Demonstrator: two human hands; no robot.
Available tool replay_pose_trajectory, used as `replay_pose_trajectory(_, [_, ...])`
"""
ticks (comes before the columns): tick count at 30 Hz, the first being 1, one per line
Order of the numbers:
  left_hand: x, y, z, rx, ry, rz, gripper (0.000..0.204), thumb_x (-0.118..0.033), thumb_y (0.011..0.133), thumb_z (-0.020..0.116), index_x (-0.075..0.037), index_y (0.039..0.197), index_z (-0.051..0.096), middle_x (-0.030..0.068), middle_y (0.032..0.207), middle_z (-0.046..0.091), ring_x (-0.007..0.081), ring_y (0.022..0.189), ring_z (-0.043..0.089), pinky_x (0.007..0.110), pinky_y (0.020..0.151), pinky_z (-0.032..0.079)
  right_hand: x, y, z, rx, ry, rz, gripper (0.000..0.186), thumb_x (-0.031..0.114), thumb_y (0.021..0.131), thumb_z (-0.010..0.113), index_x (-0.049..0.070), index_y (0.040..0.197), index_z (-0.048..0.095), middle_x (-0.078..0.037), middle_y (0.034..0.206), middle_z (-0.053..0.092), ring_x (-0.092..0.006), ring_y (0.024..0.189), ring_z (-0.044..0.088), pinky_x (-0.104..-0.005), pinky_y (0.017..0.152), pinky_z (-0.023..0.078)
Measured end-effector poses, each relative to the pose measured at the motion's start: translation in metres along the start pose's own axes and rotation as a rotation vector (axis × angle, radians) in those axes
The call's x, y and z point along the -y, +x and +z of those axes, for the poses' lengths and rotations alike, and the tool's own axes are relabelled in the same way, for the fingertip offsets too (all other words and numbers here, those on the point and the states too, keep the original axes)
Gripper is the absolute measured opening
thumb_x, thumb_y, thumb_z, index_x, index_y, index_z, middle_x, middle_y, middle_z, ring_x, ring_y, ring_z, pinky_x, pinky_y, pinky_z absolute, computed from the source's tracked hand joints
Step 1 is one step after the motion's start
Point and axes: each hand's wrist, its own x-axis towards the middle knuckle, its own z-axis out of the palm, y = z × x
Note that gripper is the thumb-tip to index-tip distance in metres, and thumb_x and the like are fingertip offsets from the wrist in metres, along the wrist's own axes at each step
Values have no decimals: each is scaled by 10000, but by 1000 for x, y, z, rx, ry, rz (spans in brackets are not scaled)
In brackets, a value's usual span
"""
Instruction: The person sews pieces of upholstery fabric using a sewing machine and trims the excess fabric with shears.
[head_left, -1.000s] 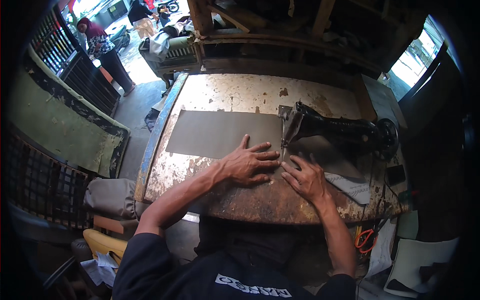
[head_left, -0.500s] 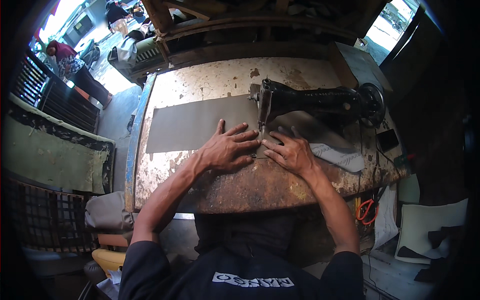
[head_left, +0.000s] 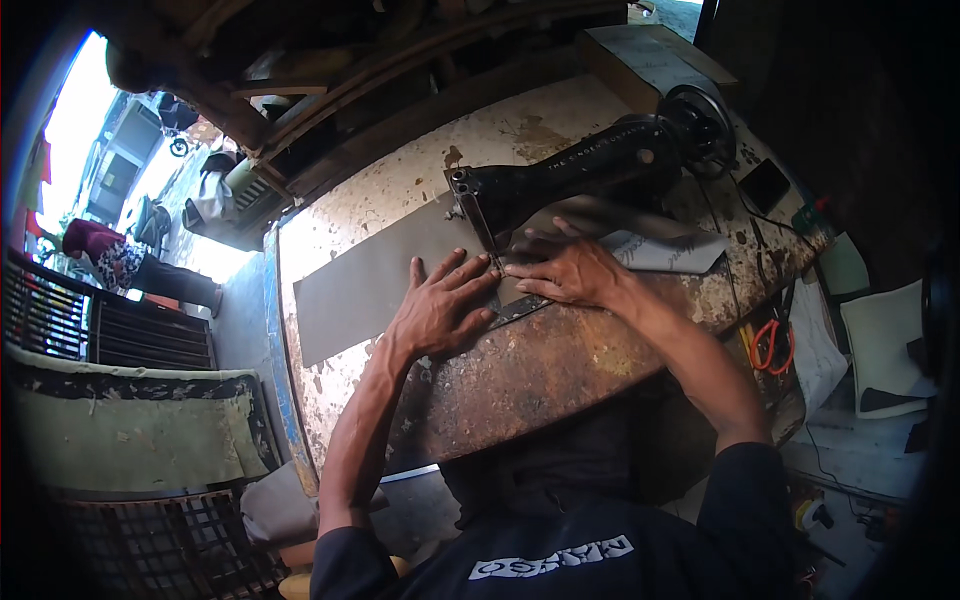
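A brown-grey sheet of upholstery material (head_left: 360,285) lies on the worn table under the needle end of a black sewing machine (head_left: 590,158). My left hand (head_left: 445,303) rests on it with fingers spread, just left of the needle. My right hand (head_left: 572,268) is on the right side of the needle, fingers stretched and apart, pressing the material near its front edge. The fingertips of both hands almost meet beside the presser foot, which they partly hide. Behind my right hand the material curls up, showing a pale printed underside (head_left: 665,252).
The peeling wooden tabletop (head_left: 540,375) has a curved front edge. Orange-handled scissors (head_left: 770,348) hang at its right side, and a dark flat object (head_left: 765,187) lies by the handwheel. A padded green panel (head_left: 140,430) stands at left. A person (head_left: 120,255) bends over beyond a slatted rack.
My view has turned, so the table and machine appear tilted. Both hands stay flat on the material beside the needle, with the right fingers slightly shifted.
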Motion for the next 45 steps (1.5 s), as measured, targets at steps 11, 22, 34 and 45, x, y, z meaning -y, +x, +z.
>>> replay_pose_trajectory(11, [16, 8, 1, 9, -66, -2, 684, -613, 1004, 531, -216, 1558, 479, 49, 1673, 377, 327, 1591, 214, 741, 1223, 29, -31, 17, 10, -67, 69, -80, 437, 553, 1032, 523, 284, 1318, 715, -27, 1471, 609, -260, 1448, 490, -603, 1216, 314])
replay_pose_trajectory(22, [116, -17, -7, -239, 3, -328, 536, -430, 1091, 458, -199, 1575, 463, 96, 1676, 366, 319, 1578, 264, 566, 1271, 169, -10, 62, -58, 187, 602, 552, 330, 198, 996, 559, 133, 1282, 710, -187, 1391, 619, -330, 1228, 648, -493, 1042, 516])
replay_pose_trajectory(34, [-58, -94, -44, 81, 4, -577, 329, -395, 992, 646, -94, 943, 770, 178, 724, 721, 365, 710, 727, 447, 697, 571, -3, 75, 15, -683, 1013, 612, 548, 201, 962, 653, 8, 1452, 502, -234, 1206, 671, -366, 1056, 671, -438, 915, 529])
replay_pose_trajectory(45, [28, -18, 13, -308, 78, -200, 556, -406, 1042, 560, -150, 1531, 492, 136, 1627, 424, 355, 1530, 336, 536, 1243, 257, 232, -112, 4, -452, 179, 636, 661, 262, 869, 818, 35, 1423, 537, -193, 1383, 493, -397, 1237, 495, -516, 1041, 428])
